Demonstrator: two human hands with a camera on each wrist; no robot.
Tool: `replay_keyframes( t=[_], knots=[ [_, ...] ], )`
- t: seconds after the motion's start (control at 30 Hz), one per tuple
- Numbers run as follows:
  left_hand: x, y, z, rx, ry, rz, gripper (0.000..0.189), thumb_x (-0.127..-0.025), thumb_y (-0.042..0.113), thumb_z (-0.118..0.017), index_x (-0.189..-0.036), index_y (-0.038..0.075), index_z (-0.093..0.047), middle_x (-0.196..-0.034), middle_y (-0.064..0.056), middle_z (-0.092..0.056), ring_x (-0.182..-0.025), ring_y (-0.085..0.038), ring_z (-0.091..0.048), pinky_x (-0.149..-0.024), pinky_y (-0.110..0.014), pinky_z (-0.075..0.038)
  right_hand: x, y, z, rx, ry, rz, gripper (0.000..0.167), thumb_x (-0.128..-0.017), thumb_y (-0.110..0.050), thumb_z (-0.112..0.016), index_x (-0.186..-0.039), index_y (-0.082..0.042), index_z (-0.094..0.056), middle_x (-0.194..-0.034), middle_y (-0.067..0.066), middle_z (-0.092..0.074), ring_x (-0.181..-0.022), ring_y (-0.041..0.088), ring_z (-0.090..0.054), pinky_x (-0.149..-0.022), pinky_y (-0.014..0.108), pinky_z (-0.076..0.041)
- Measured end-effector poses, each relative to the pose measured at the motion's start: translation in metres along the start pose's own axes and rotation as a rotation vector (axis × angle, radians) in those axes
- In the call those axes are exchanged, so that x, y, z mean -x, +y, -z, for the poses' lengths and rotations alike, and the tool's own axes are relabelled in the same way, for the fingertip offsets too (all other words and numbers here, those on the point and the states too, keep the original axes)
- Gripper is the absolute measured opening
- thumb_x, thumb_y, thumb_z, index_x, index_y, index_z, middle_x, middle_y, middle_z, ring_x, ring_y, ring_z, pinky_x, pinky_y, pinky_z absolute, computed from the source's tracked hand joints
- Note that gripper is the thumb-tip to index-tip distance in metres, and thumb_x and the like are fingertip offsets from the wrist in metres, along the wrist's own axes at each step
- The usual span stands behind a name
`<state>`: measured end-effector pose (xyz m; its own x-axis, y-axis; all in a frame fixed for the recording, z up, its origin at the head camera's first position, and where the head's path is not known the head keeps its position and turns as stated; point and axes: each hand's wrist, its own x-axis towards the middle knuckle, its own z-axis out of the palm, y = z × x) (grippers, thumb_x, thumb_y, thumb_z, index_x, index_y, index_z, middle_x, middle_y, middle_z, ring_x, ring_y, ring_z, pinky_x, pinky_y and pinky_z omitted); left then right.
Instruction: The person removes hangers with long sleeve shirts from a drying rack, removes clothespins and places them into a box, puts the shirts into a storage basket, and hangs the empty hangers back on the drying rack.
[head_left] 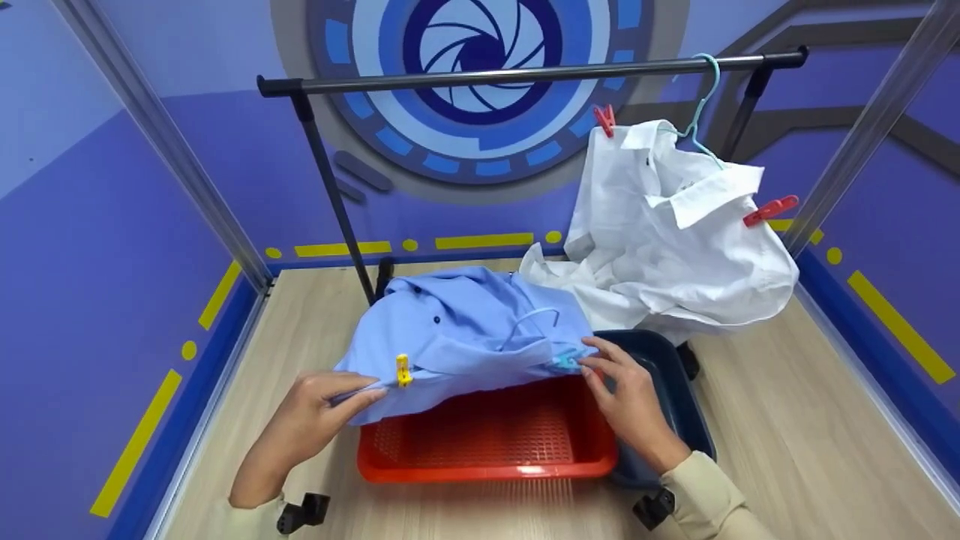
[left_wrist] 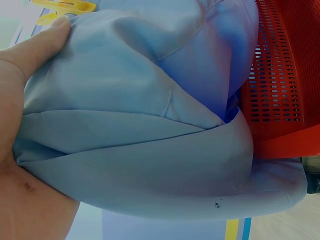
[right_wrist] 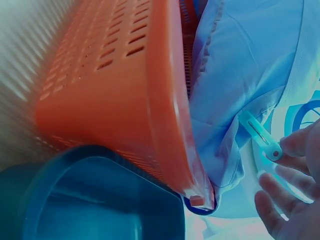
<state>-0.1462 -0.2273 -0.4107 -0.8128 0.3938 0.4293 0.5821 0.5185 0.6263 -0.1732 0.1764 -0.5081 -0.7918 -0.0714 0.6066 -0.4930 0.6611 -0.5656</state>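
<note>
A light blue shirt point(head_left: 465, 300) with dark buttons is spread over the back of a red basket point(head_left: 487, 472). A pale blue hanger hook point(head_left: 534, 312) rises from its collar. My left hand point(head_left: 300, 420) pinches the shirt's left side between thumb and fingers. Beside those fingertips a yellow clothespin point(head_left: 403, 370) is clipped on the fabric. On the other side, a light blue clothespin point(right_wrist: 260, 136) grips the shirt. My right hand point(head_left: 626, 390) has its fingers loosely spread, fingertips at that clothespin's outer end. Cloth hides part of the left fingers in the left wrist view.
Behind stands a black clothes rack point(head_left: 480, 77). A white shirt point(head_left: 675, 247) hangs at its right on a hanger point(head_left: 702, 105), with red clothespins point(head_left: 771, 211) on the shoulders. A dark blue basin point(head_left: 664, 382) sits right of the basket. Patterned walls enclose the wooden table point(head_left: 810, 435).
</note>
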Motion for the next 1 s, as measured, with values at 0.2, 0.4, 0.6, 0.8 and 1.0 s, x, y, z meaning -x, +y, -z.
replay_keyframes(
  t=[0.2,0.4,0.6,0.8,1.0],
  knots=[
    [0.0001,-0.0006,-0.0004,0.007,0.001,-0.013,0.012,-0.086,0.017,-0.072,-0.095,0.017,-0.078,-0.089,0.003,-0.076,-0.076,-0.003,-0.067,-0.069,-0.017,-0.054,0.0017,0.0015,-0.0012,0.011,0.016,0.019,0.018,-0.077,0.004,-0.077,-0.091,-0.006,-0.075,-0.115,0.004,-0.07,-0.101,0.02,-0.067,-0.092,0.002,-0.038],
    [0.0009,-0.0008,0.0003,0.003,-0.012,-0.002,0.013,-0.087,0.019,-0.071,-0.097,0.018,-0.078,-0.091,0.004,-0.076,-0.079,-0.003,-0.067,-0.071,-0.019,-0.055,0.0027,0.0012,-0.0004,-0.002,-0.001,-0.026,0.026,-0.074,0.001,-0.08,-0.097,-0.01,-0.07,-0.11,0.003,-0.072,-0.098,0.019,-0.067,-0.089,0.008,-0.044],
    [0.0017,-0.0011,0.0006,-0.003,-0.005,0.013,0.012,-0.086,0.02,-0.072,-0.096,0.019,-0.078,-0.089,0.005,-0.075,-0.075,-0.002,-0.064,-0.067,-0.019,-0.054,0.0014,0.0012,0.0006,-0.069,-0.06,-0.082,0.053,-0.075,0.0,-0.08,-0.123,-0.01,-0.06,-0.108,0.005,-0.07,-0.091,0.02,-0.067,-0.076,0.024,-0.054],
    [0.0017,-0.0001,0.0015,-0.011,-0.028,0.048,0.014,-0.087,0.024,-0.07,-0.098,0.02,-0.078,-0.091,0.006,-0.075,-0.078,-0.003,-0.066,-0.072,-0.02,-0.056,0.0025,0.0033,-0.0036,0.002,-0.056,-0.018,0.049,-0.072,0.0,-0.082,-0.118,-0.008,-0.066,-0.11,0.002,-0.065,-0.09,0.018,-0.063,-0.079,0.02,-0.048],
    [0.0018,-0.0002,0.0014,-0.003,-0.023,0.035,0.014,-0.087,0.022,-0.071,-0.098,0.02,-0.078,-0.091,0.005,-0.076,-0.077,-0.003,-0.066,-0.071,-0.02,-0.055,0.0021,0.0037,-0.0035,0.024,-0.041,-0.026,0.041,-0.073,0.001,-0.081,-0.112,-0.008,-0.068,-0.108,0.001,-0.065,-0.093,0.018,-0.064,-0.082,0.019,-0.048]
  ],
)
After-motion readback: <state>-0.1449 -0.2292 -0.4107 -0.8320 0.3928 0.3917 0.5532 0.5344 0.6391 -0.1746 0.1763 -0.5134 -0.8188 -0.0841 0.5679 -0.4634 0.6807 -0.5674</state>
